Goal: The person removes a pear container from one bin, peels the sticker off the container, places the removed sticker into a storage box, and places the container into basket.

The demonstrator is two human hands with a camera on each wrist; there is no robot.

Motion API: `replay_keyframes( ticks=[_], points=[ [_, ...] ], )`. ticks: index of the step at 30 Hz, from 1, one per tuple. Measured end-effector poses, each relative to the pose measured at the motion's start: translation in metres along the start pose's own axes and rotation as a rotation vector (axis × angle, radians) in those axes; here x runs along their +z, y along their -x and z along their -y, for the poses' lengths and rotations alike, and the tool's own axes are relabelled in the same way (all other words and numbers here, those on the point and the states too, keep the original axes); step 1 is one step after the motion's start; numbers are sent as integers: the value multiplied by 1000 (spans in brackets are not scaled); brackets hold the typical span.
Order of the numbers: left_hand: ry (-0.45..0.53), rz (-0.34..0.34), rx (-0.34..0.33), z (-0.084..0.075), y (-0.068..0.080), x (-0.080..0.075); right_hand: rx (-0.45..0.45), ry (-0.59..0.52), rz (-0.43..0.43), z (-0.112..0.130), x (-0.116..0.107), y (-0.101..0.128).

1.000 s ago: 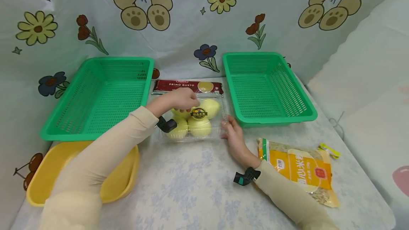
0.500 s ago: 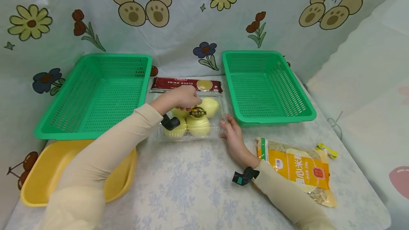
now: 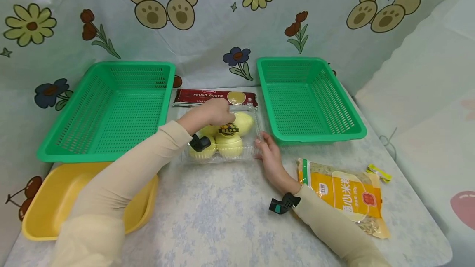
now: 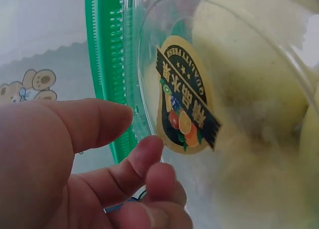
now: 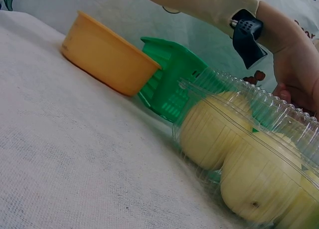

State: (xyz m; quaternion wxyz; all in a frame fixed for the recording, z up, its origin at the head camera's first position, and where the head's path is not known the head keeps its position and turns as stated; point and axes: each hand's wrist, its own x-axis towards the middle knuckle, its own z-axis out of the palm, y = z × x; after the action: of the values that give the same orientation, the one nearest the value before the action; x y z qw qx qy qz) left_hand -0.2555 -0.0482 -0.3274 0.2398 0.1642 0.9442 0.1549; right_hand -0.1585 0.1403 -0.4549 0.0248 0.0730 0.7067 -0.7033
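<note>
A clear plastic clamshell box [image 3: 252, 151] of pale yellow fruit [image 3: 229, 146] sits on the table in the head view. My left hand [image 3: 214, 111] hovers over its lid, fingers bent. The left wrist view shows the thumb and forefinger apart, with a fingertip close to the printed label [image 4: 184, 99]; whether it touches the lid I cannot tell. At the box's right side, my right hand [image 3: 272, 160] grips the edge, with the thumb in front. Its fingers are partly hidden there. The right wrist view shows the box's ribbed side [image 5: 259, 134], with the left hand beyond.
Green baskets stand at left [image 3: 122, 114] and right [image 3: 308, 106]. A yellow basin [image 3: 44, 213] is at front left. Behind the box lies a red spaghetti pack [image 3: 208, 97]. A yellow food bag [image 3: 345, 193] and small yellow packet [image 3: 378, 172] lie on the right.
The head view has shifted slightly. Both hands stay at the box with almost no movement, and the box remains in place.
</note>
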Motion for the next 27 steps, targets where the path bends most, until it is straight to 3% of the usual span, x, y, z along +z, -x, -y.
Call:
replay_keyframes(
  ticks=[10, 27],
  points=[
    [-64, -61, 9, -3, 0, 3, -2, -2, 9, -1, -1, -1],
    [33, -52, 50, 4, -2, 6, -15, 2, 13, -2, -2, -2]
  ],
)
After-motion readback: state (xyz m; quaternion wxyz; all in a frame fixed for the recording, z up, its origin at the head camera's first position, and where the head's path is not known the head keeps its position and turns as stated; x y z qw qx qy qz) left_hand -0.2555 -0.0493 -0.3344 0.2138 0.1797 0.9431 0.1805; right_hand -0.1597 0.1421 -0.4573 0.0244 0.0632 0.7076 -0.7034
